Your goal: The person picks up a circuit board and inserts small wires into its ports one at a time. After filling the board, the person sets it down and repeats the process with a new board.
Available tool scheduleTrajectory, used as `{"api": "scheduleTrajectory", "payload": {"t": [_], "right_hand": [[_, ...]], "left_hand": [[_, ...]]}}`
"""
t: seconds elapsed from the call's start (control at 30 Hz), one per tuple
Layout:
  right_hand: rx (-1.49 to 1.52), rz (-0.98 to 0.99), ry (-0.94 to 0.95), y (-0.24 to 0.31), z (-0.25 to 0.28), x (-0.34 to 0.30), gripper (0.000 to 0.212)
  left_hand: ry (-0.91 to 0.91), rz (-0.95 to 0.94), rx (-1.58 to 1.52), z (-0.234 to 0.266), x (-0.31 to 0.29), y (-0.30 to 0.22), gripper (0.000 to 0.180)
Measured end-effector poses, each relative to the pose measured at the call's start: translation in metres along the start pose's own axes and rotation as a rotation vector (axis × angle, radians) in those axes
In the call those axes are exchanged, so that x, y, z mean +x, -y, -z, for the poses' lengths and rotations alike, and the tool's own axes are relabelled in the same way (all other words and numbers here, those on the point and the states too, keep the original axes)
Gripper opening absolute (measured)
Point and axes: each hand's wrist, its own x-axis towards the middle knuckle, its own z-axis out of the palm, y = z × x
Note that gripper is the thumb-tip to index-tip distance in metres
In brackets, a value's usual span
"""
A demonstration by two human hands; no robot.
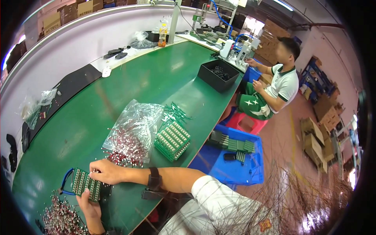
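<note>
Because the green circuit board panel (80,183) looks thin, stiff and light, it should turn easily in the hands; its rows of small parts seem fragile, making the edges the safer hold. It is over the green table (78,133), between the person's hands. The left hand (90,207) grips its near edge, thumb on top; the right hand (106,172) has its fingers curled together at the far right corner, whether pinching anything cannot be told.

Just left of the panel is a blue-handled tool (64,179). Beyond it to the right, a clear plastic bag (137,113) holds red and white pieces (127,145). Farther right of it, a blue crate (207,160) contains green boards (237,145); well beyond, a black bin (211,80) holds dark parts (220,72).
</note>
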Motion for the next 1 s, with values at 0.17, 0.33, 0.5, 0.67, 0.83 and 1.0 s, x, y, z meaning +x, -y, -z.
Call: {"api": "scheduleTrajectory", "payload": {"t": [0.17,0.33,0.5,0.67,0.83,1.0], "right_hand": [[-0.022,0.006,0.058,0.019,0.004,-0.005,0.024],[-0.078,0.067,-0.011,0.008,0.010,-0.002,0.021],[-0.110,0.167,-0.064,-0.003,0.005,-0.001,0.016],[-0.070,0.122,-0.057,0.015,0.008,-0.001,0.018],[-0.045,0.172,-0.141,0.016,0.009,-0.002,0.015],[-0.133,0.222,-0.335,0.018,0.015,-0.001,0.010]], "left_hand": [[-0.075,-0.022,0.017,0.011,0.007,0.008,0.043],[-0.003,-0.065,-0.076,0.008,0.010,-0.001,0.042],[-0.002,-0.092,-0.001,-0.017,0.003,-0.006,0.049],[0.015,-0.056,0.005,-0.008,0.007,-0.007,0.050],[0.042,-0.040,0.057,-0.007,0.008,-0.007,0.050],[-0.034,0.026,0.064,-0.020,0.015,0.003,0.040]]}}
